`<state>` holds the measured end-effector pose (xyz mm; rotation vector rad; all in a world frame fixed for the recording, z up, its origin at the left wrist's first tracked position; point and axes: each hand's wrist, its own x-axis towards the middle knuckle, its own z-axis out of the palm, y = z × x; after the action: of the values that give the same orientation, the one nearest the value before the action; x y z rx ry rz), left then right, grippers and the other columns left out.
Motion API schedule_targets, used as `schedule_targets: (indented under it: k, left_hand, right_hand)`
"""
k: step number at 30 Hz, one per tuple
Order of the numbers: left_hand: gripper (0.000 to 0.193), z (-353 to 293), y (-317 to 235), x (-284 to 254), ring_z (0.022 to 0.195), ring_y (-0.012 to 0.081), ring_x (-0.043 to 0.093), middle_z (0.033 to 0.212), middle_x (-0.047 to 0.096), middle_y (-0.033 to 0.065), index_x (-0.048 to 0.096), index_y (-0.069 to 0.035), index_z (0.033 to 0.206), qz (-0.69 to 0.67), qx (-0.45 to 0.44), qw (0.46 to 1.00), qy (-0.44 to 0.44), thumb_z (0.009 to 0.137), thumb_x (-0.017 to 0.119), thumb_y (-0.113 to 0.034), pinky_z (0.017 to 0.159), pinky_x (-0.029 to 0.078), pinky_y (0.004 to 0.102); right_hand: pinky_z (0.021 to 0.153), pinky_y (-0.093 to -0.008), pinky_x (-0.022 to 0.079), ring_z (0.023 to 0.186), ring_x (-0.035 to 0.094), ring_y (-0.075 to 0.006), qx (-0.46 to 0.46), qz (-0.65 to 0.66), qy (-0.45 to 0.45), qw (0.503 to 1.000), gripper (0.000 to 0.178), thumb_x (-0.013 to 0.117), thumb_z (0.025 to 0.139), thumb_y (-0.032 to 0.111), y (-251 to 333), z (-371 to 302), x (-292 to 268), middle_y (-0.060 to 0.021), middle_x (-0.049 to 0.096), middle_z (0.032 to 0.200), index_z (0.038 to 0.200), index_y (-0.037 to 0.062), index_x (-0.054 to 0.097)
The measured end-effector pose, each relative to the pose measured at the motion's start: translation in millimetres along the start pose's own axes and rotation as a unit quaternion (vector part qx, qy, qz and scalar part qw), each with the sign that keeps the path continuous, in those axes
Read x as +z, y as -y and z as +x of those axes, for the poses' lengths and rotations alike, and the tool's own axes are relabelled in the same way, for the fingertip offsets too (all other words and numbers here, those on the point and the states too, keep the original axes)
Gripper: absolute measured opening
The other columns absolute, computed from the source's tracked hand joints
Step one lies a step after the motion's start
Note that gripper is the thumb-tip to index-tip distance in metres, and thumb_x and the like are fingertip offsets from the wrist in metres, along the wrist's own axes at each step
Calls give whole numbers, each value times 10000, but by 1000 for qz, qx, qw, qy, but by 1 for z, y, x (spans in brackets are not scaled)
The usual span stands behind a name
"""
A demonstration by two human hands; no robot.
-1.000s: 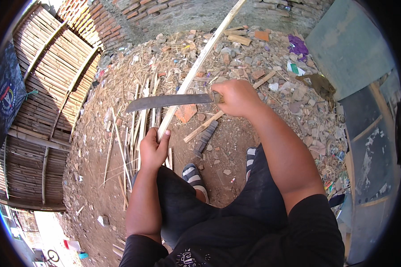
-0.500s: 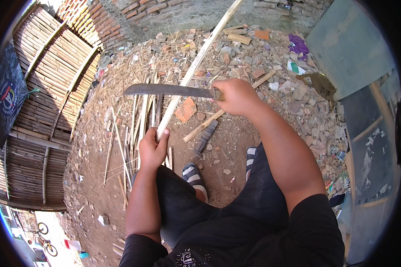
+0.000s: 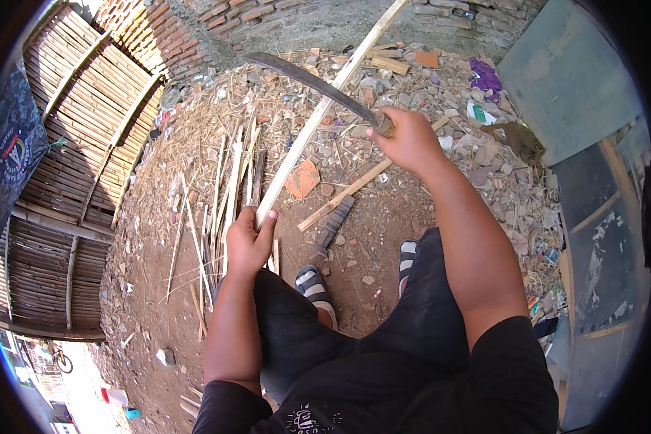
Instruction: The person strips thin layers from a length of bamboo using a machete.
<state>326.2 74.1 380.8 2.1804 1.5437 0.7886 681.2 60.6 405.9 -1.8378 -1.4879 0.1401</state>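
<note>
My left hand (image 3: pixel 249 239) is closed around the near end of a long pale wooden strip (image 3: pixel 307 134), which slants away up and to the right. In my right hand (image 3: pixel 405 139) is the handle of a machete (image 3: pixel 307 78) with a dark, slightly curved blade. The blade crosses the strip beyond its middle and points to the far left; whether its edge touches the wood I cannot tell. Below the strip, between my hands and feet, lies a broken terracotta piece (image 3: pixel 303 179). Next to it on the dirt rests a dark, ridged, handle-like object (image 3: pixel 334 224).
Several thin wood strips (image 3: pixel 231 184) lie on the ground left of the held one. Another stick (image 3: pixel 365 181) lies under my right arm. Rubble (image 3: pixel 405 90) spreads toward a brick wall (image 3: pixel 267 18). A bamboo panel (image 3: pixel 98 108) stands left, grey boards (image 3: pixel 571 79) right.
My right hand has moved the machete farther away along the strip and slightly right, and the blade has tilted with its tip pointing farther up. The left hand keeps its grip in place.
</note>
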Motion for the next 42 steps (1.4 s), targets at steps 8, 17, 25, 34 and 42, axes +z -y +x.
schedule_targets:
  k: [8, 17, 25, 34, 42]
  left_hand:
    - [407, -1, -1, 2, 543, 256, 570, 615, 587, 145, 605, -10, 859, -7, -7, 1000, -6, 971, 727, -382, 555, 455, 405]
    - [437, -2, -2, -2, 544, 332, 565, 615, 574, 173, 573, -15, 831, 20, 3, 1000, 10, 968, 724, -401, 550, 444, 436]
    - [459, -1, 4, -1, 541, 339, 573, 606, 574, 175, 566, -16, 830, 14, -11, 1000, 4, 967, 720, -426, 549, 446, 445]
    - [456, -2, -2, -1, 561, 354, 589, 619, 587, 180, 580, -17, 839, 43, -8, 999, 10, 957, 727, -432, 559, 455, 449]
    - [446, -2, 1, -44, 545, 210, 502, 606, 561, 132, 595, -6, 835, 65, -9, 998, 14, 963, 735, -410, 537, 420, 393]
  right_hand:
    - [757, -488, 568, 861, 721, -360, -142, -46, 119, 982, 272, 777, 794, 192, 31, -14, 15, -159, 728, 865, 1038, 96, 703]
    - [762, -492, 573, 887, 725, -357, -152, -89, 159, 971, 267, 749, 754, 126, 36, -17, 15, -136, 735, 882, 1016, 111, 701]
    - [790, -484, 569, 935, 711, -355, -63, -43, 87, 993, 248, 762, 823, 208, 27, -10, 3, -129, 730, 909, 1042, 109, 698]
    - [763, -495, 570, 882, 719, -367, -167, -101, 159, 968, 240, 749, 765, 152, 38, -18, 17, -123, 734, 893, 993, 108, 688]
    - [771, -482, 554, 890, 713, -378, -37, 0, 85, 996, 400, 806, 840, 321, 14, -6, -8, -172, 728, 901, 1170, 109, 728]
